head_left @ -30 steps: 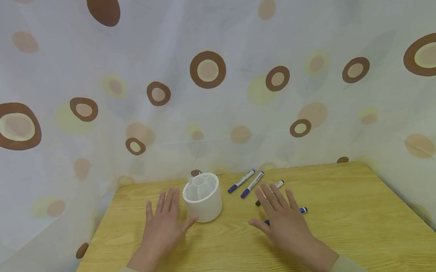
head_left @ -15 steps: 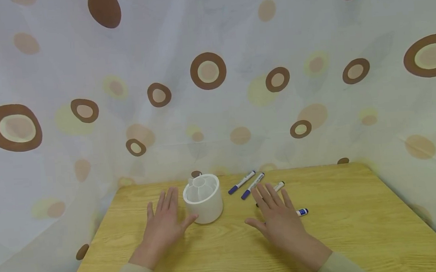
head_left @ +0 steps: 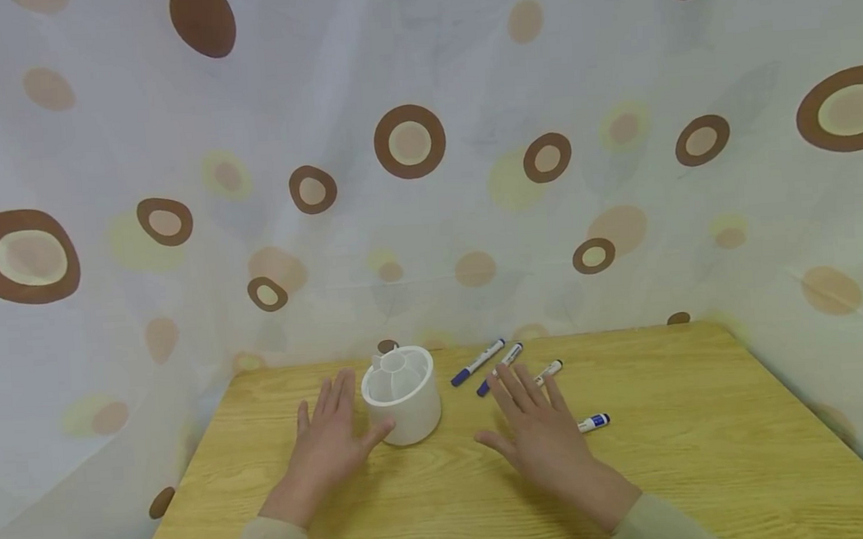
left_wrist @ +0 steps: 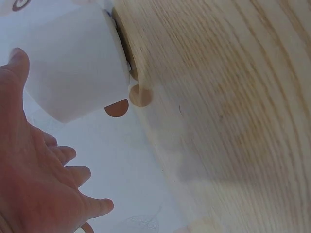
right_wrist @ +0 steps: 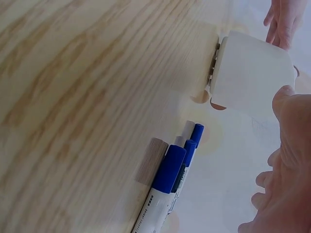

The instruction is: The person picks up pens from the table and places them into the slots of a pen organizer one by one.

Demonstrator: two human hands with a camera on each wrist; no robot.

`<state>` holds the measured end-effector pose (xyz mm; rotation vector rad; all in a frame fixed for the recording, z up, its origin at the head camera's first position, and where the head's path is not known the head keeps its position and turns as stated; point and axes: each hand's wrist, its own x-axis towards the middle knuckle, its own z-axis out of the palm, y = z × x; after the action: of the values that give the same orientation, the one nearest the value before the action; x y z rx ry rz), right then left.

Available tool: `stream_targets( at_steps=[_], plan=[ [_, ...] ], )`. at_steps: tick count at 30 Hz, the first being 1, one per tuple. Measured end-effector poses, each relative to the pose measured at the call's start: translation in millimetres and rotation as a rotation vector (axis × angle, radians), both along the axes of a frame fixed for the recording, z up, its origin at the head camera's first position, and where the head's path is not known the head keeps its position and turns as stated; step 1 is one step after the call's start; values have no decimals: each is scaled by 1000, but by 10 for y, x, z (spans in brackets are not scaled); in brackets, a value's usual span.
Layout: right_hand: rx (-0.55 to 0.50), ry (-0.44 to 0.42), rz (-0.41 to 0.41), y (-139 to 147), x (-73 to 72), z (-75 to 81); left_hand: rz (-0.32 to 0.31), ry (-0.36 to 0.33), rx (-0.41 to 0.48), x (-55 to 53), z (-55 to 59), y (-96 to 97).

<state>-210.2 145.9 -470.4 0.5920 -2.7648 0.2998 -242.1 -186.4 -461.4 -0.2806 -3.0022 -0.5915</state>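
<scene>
A white round pen holder (head_left: pixel 414 415), divided inside into several compartments, stands upright on the wooden table. Just left of it is my left hand (head_left: pixel 324 453), fingers straight and thumb spread; the thumb overlaps the holder's lower wall in the head view. My right hand (head_left: pixel 549 448) hovers palm down to the right, fingers extended, holding nothing. Its fingers partly cover a blue-capped marker (head_left: pixel 512 353) and a white marker (head_left: pixel 551 370) with a dark end. Under its outer side, another blue marker (head_left: pixel 594 423) shows only one end. In the right wrist view, a blue marker cap (right_wrist: pixel 170 167) appears large below the hand.
One more blue-capped marker (head_left: pixel 477 363) lies at the back, right of the holder. A pale curtain (head_left: pixel 443 211) with brown and beige circles hangs behind and at both sides of the wooden table (head_left: pixel 710 450).
My right hand has drifted left, toward the holder, uncovering more of the nearest blue marker. My left hand has barely shifted. The holder and markers stay in place.
</scene>
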Motion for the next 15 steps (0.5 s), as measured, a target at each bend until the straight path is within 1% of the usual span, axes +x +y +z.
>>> stream_targets(
  at_steps=[4, 11, 15],
  plan=[
    [-11, 7, 14, -27, -30, -1, 1, 1, 14, -21, -5, 0],
    [-62, 29, 76, -66, -151, -95, -1, -18, 61, -50, -3, 19],
    [-46, 2, 95, -123, -199, -55, -6, -19, 91, -65, -14, 35]
  ],
)
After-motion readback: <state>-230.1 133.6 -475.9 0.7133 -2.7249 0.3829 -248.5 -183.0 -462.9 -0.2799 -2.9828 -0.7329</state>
